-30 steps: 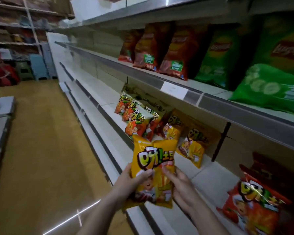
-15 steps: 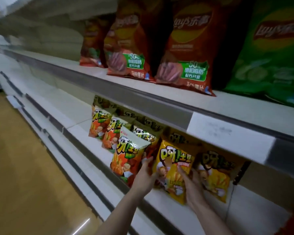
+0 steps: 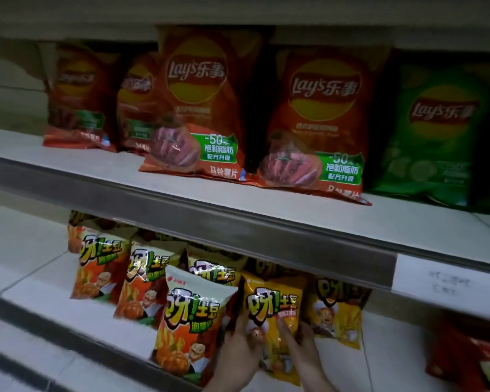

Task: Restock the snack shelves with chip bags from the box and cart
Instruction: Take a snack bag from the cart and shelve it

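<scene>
Now standing at the lower shelf point(image 3: 393, 363) front edge, yellow chip bag point(image 3: 273, 312) gripped by both hands, left hand point(image 3: 242, 349) and right hand point(image 3: 301, 346); much shelf unfilled.

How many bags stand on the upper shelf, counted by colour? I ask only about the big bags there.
Red-orange bags: 4
Green bags: 1
Total on the upper shelf: 5

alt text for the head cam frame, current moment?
Both hands, left hand and right hand, hold a yellow chip bag upright on the lower shelf, between orange bags and another yellow bag. Above, red Lay's bags and a green Lay's bag stand on the upper shelf.
</scene>
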`<action>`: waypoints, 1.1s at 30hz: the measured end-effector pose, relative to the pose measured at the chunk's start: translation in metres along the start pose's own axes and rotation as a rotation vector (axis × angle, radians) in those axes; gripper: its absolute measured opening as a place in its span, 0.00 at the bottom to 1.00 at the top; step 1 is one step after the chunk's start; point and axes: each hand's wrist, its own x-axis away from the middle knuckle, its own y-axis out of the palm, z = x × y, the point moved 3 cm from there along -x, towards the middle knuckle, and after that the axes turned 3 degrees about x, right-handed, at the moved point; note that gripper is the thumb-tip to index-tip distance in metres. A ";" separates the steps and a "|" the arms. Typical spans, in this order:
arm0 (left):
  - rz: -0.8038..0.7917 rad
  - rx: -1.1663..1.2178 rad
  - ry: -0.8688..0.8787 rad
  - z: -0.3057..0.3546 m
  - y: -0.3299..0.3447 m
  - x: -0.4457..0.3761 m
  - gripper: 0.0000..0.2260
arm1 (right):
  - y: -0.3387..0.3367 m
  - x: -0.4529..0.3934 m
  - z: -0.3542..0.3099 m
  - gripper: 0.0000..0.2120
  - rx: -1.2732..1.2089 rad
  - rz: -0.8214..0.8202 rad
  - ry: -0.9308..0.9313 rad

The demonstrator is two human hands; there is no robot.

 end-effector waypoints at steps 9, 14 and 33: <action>-0.074 0.320 0.088 0.033 -0.023 0.030 0.05 | -0.041 0.075 -0.009 0.10 0.000 0.259 -0.184; -0.270 0.454 0.185 0.098 0.027 0.077 0.07 | -0.117 0.151 -0.007 0.10 -0.235 0.374 -0.088; -1.224 0.436 0.333 0.281 0.433 0.430 0.07 | -0.518 0.573 0.130 0.09 -0.436 1.406 -0.149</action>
